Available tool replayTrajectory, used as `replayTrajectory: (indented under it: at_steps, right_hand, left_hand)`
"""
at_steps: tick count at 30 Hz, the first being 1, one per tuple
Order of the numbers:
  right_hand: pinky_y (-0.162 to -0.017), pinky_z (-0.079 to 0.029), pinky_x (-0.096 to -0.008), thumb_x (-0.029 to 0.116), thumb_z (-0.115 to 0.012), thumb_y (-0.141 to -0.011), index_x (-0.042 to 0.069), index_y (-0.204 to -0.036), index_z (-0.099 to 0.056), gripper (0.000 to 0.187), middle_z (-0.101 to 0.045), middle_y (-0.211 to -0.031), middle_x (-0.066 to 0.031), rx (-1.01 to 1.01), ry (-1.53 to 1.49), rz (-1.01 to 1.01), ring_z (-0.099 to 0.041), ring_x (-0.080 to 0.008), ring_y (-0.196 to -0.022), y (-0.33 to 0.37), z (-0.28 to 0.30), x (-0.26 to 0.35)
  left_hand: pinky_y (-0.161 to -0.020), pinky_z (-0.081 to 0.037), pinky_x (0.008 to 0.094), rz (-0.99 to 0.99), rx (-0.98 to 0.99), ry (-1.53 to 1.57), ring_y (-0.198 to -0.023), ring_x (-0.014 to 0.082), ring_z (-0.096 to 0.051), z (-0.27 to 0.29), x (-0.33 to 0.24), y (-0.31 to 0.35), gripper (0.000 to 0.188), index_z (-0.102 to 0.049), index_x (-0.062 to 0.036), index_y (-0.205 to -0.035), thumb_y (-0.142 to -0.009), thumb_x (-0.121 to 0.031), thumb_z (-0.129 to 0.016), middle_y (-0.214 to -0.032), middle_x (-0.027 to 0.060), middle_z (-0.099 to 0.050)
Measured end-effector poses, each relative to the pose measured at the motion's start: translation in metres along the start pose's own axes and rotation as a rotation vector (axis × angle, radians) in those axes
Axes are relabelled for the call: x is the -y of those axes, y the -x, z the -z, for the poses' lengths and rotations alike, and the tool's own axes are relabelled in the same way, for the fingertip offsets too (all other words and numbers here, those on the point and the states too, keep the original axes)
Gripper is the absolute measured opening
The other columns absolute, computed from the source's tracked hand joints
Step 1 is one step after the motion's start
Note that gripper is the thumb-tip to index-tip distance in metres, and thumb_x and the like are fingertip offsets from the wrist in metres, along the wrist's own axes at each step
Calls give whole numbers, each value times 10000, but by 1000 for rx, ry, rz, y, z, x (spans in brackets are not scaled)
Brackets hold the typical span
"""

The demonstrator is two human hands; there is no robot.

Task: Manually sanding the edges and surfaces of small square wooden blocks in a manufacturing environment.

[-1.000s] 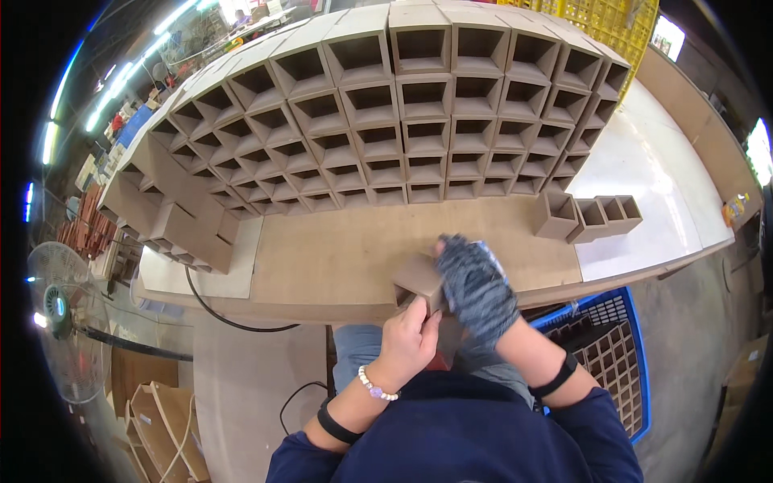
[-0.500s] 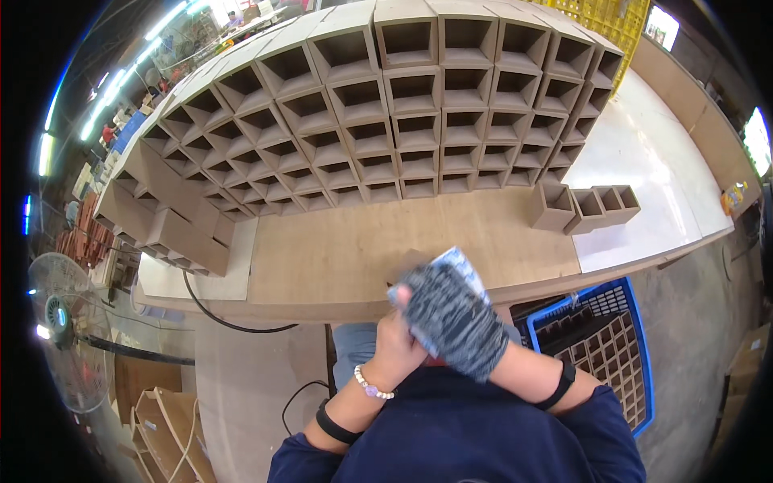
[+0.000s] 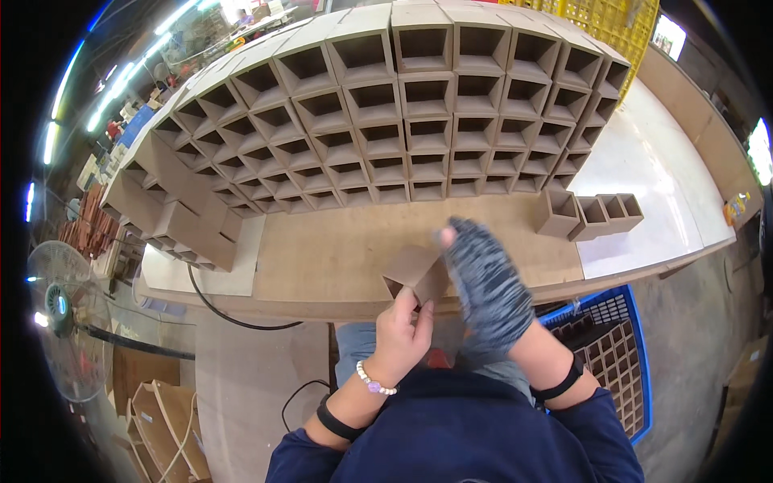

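A small brown square box (image 3: 416, 267), with an open end, is tilted above the near edge of the wooden table. The fingers and thumb of my bare left hand (image 3: 405, 336) pinch its lower part. Just right of the box is my right hand (image 3: 489, 282), in a dark grey knitted glove, its back turned up. The thumb tip shows at the glove's upper left. The other fingers look bent round out of sight, so whatever lies in the palm is hidden.
Stacked open-ended boxes (image 3: 427, 133) form a wall along the table's (image 3: 322, 241) far side. More stacked boxes (image 3: 189, 225) stand at left, and several loose ones (image 3: 592, 213) at right. Below right is a blue crate (image 3: 642, 362) of boxes; a fan (image 3: 64, 310) stands left.
My hands have moved apart, the right one up and to the right. The brown box, mostly covered before, now shows clearly. The white-and-blue sheet under the glove has gone out of sight.
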State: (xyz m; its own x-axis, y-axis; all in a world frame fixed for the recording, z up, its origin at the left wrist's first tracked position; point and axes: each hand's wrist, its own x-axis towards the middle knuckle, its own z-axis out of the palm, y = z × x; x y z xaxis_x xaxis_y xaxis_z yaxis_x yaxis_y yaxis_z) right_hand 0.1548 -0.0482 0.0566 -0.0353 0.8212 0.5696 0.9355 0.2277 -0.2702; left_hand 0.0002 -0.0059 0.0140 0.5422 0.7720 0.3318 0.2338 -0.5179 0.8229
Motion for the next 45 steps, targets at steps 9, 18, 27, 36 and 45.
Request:
replayTrajectory:
  at_steps: [9, 18, 27, 36, 45]
  right_hand:
    - [-1022, -328, -439, 158, -518, -771, 28, -1149, -549, 401, -554, -1178, -162, 131, 241, -63, -505, -310, -1138, 2, -31, -20]
    - [-1008, -338, -425, 155, -488, -800, -22, -1161, -513, 402, -532, -1196, -185, 50, 213, -67, -488, -322, -1142, 9, -43, -35]
    - [-1049, -303, -433, 167, -484, -819, -33, -1223, -472, 451, -514, -1231, -212, 67, 198, -46, -464, -344, -1184, 6, -36, -22]
    - [-1035, -318, -445, 165, -475, -828, -46, -1227, -457, 452, -502, -1249, -214, 183, 90, -114, -463, -356, -1187, -1, -35, -4]
    - [-1030, -325, -418, 166, -510, -788, 4, -1174, -523, 419, -516, -1231, -207, 460, 25, -308, -473, -323, -1177, -28, -16, -10]
  left_hand:
    - [-543, -447, 402, -158, 27, -131, -633, 365, -568, -11, 4, -1, 213, -505, 24, -914, -752, -51, -622, -675, 179, -550]
    - [-540, -447, 415, -114, 83, -100, -606, 359, -563, -6, 4, 0, 171, -491, 3, -838, -739, -35, -625, -655, 156, -549]
    - [-529, -451, 412, -75, 94, -59, -582, 363, -562, -2, 7, -4, 153, -497, 8, -883, -748, 3, -568, -635, 170, -543]
    - [-546, -472, 403, -75, 99, -51, -636, 366, -602, 1, 2, -9, 216, -516, 2, -952, -748, -8, -586, -688, 191, -589]
    - [-486, -428, 384, -67, 47, 11, -554, 341, -569, 0, 14, -1, 129, -480, -20, -782, -795, -58, -603, -608, 158, -544]
